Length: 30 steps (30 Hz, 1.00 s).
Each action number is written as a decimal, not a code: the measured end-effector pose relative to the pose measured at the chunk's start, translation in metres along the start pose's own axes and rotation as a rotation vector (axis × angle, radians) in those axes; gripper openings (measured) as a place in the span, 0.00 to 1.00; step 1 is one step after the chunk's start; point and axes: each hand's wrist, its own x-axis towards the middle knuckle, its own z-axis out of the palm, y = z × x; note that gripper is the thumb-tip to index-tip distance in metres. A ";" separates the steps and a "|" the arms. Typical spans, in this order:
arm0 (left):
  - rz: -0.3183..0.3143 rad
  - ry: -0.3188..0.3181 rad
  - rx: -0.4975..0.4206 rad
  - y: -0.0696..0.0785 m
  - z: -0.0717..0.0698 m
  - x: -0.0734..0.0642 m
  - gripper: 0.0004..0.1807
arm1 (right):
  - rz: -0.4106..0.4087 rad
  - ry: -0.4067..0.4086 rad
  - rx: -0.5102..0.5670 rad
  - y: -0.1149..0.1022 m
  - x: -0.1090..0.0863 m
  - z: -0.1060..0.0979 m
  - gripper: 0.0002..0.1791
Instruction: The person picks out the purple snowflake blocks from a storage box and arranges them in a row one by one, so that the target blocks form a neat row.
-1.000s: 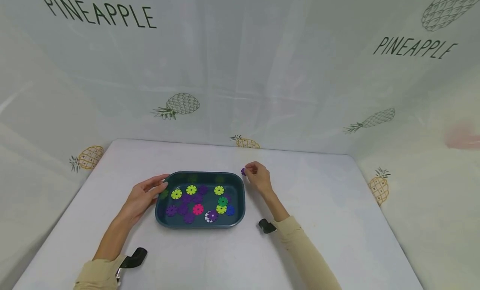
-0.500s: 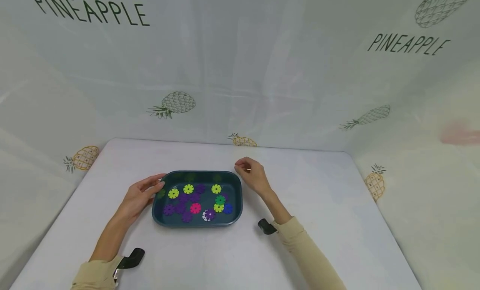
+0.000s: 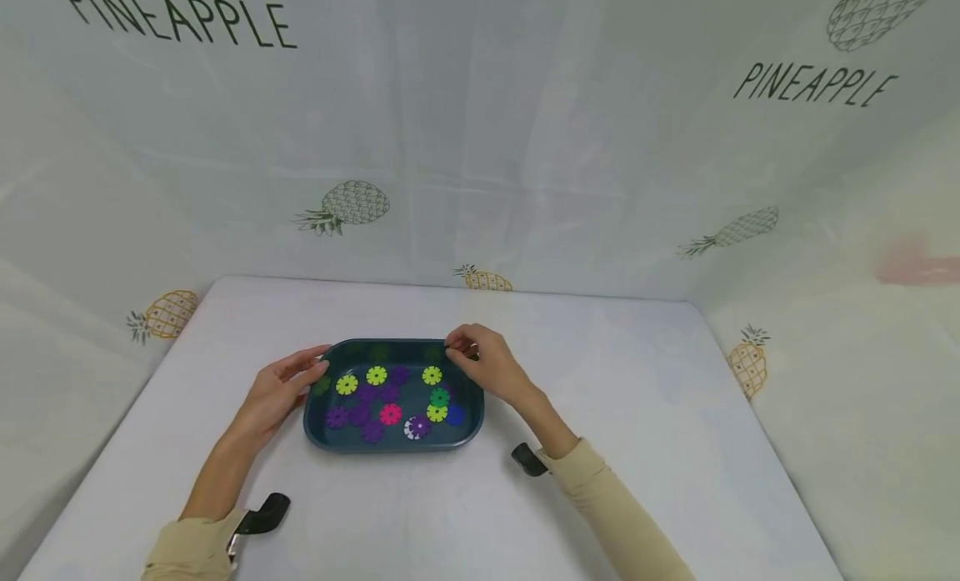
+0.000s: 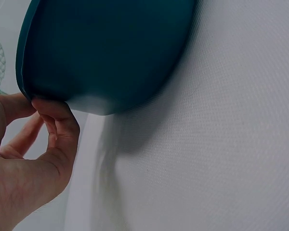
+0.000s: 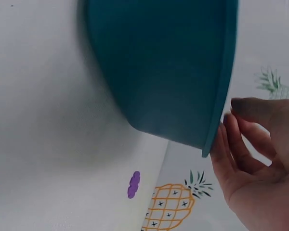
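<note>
A dark teal tray [image 3: 393,444] holds several small notched plastic discs: purple, yellow-green [image 3: 347,385], a pink disc [image 3: 390,413], a blue disc [image 3: 455,414], green and white. My left hand [image 3: 272,400] pinches its left rim, thumb at the edge. Over the far right corner is my right hand [image 3: 491,366], thumb and forefinger close together near the rim; I cannot tell whether a disc is between them. In the right wrist view, the tray wall [image 5: 164,72] covers part of those fingers, while a purple disc [image 5: 134,185] lies on the white table beside the tray.
White cloth covers the table [image 3: 645,448]. Behind it hangs a light curtain [image 3: 525,147] printed with pineapples and lettering. A black wrist mount [image 3: 264,514] juts from the left sleeve, and another black mount [image 3: 529,460] from the right.
My right hand has moved left, from beside the tray to over its far right corner. The purple disc at its fingertips earlier no longer shows there. My left hand stays at the rim.
</note>
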 end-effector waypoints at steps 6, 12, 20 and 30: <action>-0.009 0.003 -0.003 -0.001 0.000 0.002 0.35 | -0.053 -0.099 -0.031 -0.002 -0.001 0.005 0.10; -0.005 0.003 -0.004 -0.002 0.000 0.004 0.35 | -0.047 -0.181 -0.090 -0.004 -0.002 0.012 0.11; -0.011 -0.001 -0.003 -0.001 0.000 0.000 0.35 | -0.072 -0.270 -0.209 -0.005 -0.008 0.022 0.12; -0.005 -0.002 0.001 -0.001 0.001 0.000 0.36 | -0.123 -0.352 -0.456 -0.016 -0.013 0.021 0.13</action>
